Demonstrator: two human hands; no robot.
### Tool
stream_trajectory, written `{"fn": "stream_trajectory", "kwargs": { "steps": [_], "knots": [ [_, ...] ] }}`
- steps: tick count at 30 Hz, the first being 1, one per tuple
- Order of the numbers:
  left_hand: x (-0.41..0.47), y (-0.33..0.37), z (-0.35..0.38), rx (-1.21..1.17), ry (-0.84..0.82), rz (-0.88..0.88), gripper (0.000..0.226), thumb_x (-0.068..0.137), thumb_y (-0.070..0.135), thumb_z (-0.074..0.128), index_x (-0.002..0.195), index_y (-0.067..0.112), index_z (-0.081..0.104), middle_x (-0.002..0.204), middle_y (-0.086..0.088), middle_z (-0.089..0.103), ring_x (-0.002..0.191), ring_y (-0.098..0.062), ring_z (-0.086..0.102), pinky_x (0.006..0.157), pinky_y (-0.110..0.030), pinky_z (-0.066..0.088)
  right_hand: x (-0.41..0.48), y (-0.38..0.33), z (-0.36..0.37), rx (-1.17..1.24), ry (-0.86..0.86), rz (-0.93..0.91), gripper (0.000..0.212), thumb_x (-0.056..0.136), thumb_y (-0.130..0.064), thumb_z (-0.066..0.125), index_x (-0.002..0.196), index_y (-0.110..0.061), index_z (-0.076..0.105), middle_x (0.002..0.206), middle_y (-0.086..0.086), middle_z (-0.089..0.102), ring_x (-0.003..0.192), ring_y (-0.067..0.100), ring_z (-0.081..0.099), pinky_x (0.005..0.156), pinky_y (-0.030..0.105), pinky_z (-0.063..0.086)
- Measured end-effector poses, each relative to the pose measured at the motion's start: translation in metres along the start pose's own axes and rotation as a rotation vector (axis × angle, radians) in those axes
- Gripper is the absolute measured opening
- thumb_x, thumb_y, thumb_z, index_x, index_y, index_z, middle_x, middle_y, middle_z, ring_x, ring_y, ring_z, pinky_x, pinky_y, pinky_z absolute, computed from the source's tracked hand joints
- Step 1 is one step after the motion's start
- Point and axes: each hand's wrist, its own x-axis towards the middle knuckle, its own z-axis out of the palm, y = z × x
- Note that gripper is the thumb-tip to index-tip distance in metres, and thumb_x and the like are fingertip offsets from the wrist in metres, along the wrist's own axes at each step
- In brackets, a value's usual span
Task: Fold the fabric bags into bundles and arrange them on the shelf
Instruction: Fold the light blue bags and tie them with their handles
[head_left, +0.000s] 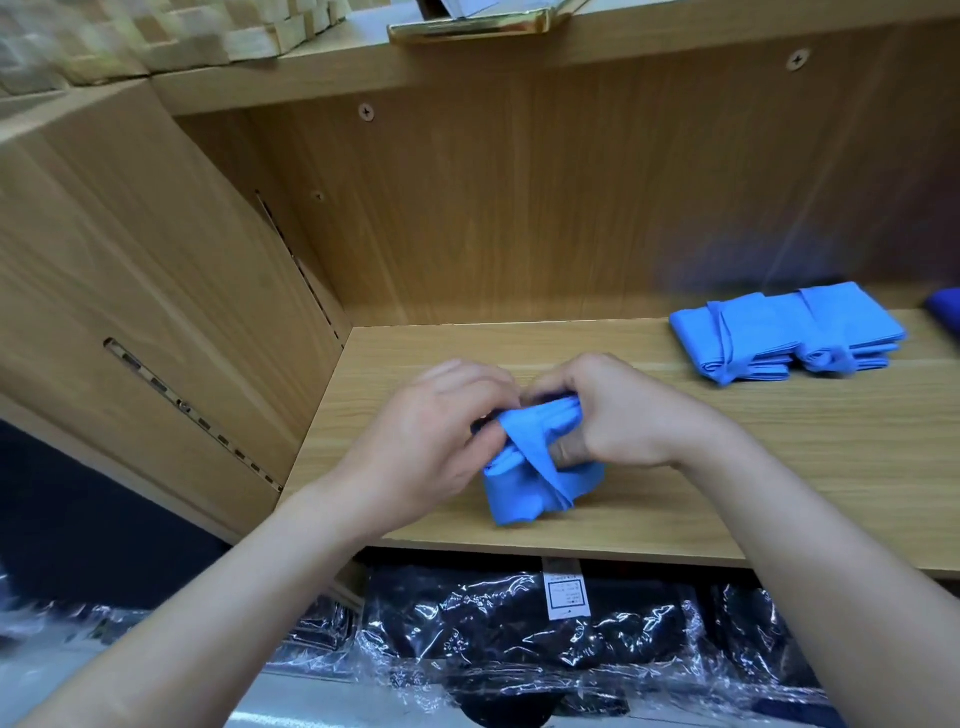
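Note:
A folded light-blue fabric bag (511, 496) lies near the front edge of the wooden shelf (675, 467), with a strap wound over it. My left hand (441, 431) grips its left end, fingers curled into the fabric. My right hand (618, 410) holds the top of the bundle, fingers curled round the strap. Two tied light-blue bundles (784, 332) lie side by side at the back right of the shelf. Much of the bag in my hands is hidden under my fingers.
A dark-blue fabric piece (946, 312) shows at the right edge. The shelf's left side panel (156, 312) and back wall (519, 208) close the space. Dark goods in clear plastic wrap (519, 639) lie below the shelf. Wooden blocks (156, 36) sit on the board above.

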Motion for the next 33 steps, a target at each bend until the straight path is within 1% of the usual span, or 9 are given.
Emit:
{"fn": "stream_trajectory", "kwargs": {
  "steps": [3,7,9,12,17,24,27,30,33],
  "knots": [
    [0.001,0.006,-0.008,-0.357,-0.020,-0.240,0.010,0.084,0.011,0.059,0.090,0.012,0.067,0.088,0.003,0.071,0.083,-0.015,0.067,0.079,-0.029,0.054,-0.002,0.005,0.000,0.304,0.053,0.008,0.042,0.061,0.001,0.079,0.091,-0.020,0.058,0.070,0.001,0.065,0.061,0.013,0.051,0.057,0.028,0.042],
    [0.004,0.002,-0.019,-0.662,-0.075,-0.606,0.015,0.083,-0.002,0.066,0.079,0.013,0.067,0.077,-0.002,0.070,0.070,-0.015,0.063,0.071,-0.030,0.054,-0.002,0.016,0.009,0.700,0.123,-0.029,0.038,0.059,-0.002,0.078,0.091,-0.013,0.062,0.075,0.000,0.069,0.067,0.012,0.060,0.062,0.025,0.051],
    [0.004,-0.001,-0.021,-0.790,-0.153,-0.697,0.016,0.081,-0.006,0.068,0.082,0.010,0.069,0.076,-0.009,0.070,0.071,-0.020,0.063,0.070,-0.033,0.053,-0.004,0.017,0.012,0.704,0.074,-0.074,0.032,0.065,-0.003,0.075,0.094,-0.008,0.063,0.081,0.003,0.069,0.073,0.012,0.061,0.067,0.023,0.052],
    [0.007,-0.004,-0.020,-0.934,-0.213,-0.725,0.017,0.074,-0.004,0.071,0.083,0.011,0.069,0.073,-0.012,0.069,0.065,-0.018,0.063,0.059,-0.026,0.054,-0.005,0.010,0.015,0.631,0.008,-0.147,0.026,0.071,-0.001,0.071,0.096,-0.003,0.063,0.087,0.006,0.065,0.079,0.012,0.058,0.070,0.023,0.049],
    [0.004,-0.011,-0.010,-1.240,-0.064,-0.758,0.026,0.070,-0.002,0.071,0.089,0.016,0.071,0.077,-0.011,0.071,0.062,-0.016,0.066,0.051,-0.023,0.052,-0.008,0.009,0.010,0.752,0.039,-0.162,0.028,0.075,-0.004,0.067,0.102,0.001,0.063,0.091,0.009,0.065,0.081,0.014,0.061,0.070,0.022,0.050],
    [-0.011,0.000,0.025,-1.522,0.163,-0.906,0.038,0.072,-0.004,0.069,0.109,0.004,0.061,0.074,-0.006,0.071,0.063,-0.014,0.067,0.058,-0.027,0.056,-0.009,0.005,0.013,1.167,0.308,-0.027,0.033,0.075,0.007,0.061,0.106,-0.003,0.064,0.081,0.007,0.072,0.067,0.016,0.068,0.057,0.023,0.052],
    [-0.014,0.005,0.027,-1.691,0.233,-0.958,0.031,0.082,0.032,0.062,0.103,0.009,0.067,0.095,-0.010,0.073,0.078,-0.020,0.071,0.060,-0.031,0.057,-0.006,0.005,0.020,1.099,0.466,0.039,0.021,0.089,0.005,0.057,0.103,-0.008,0.065,0.090,0.007,0.073,0.076,0.017,0.068,0.065,0.028,0.055],
    [-0.015,0.012,0.027,-1.589,0.075,-0.904,0.085,0.058,0.058,0.084,0.125,0.011,0.060,0.122,-0.009,0.067,0.103,-0.022,0.067,0.082,-0.036,0.057,-0.004,0.008,0.026,0.931,0.609,0.076,0.018,0.090,0.002,0.059,0.100,-0.012,0.065,0.089,0.008,0.072,0.074,0.018,0.065,0.064,0.028,0.051],
    [-0.015,0.019,0.040,-1.325,0.057,-0.920,0.080,0.063,0.024,0.084,0.134,0.008,0.050,0.113,-0.006,0.072,0.096,-0.019,0.069,0.080,-0.034,0.057,-0.002,0.006,0.031,0.876,0.711,0.069,0.017,0.089,0.000,0.062,0.098,-0.015,0.064,0.085,0.004,0.073,0.071,0.014,0.065,0.061,0.025,0.053]
  ]
}}
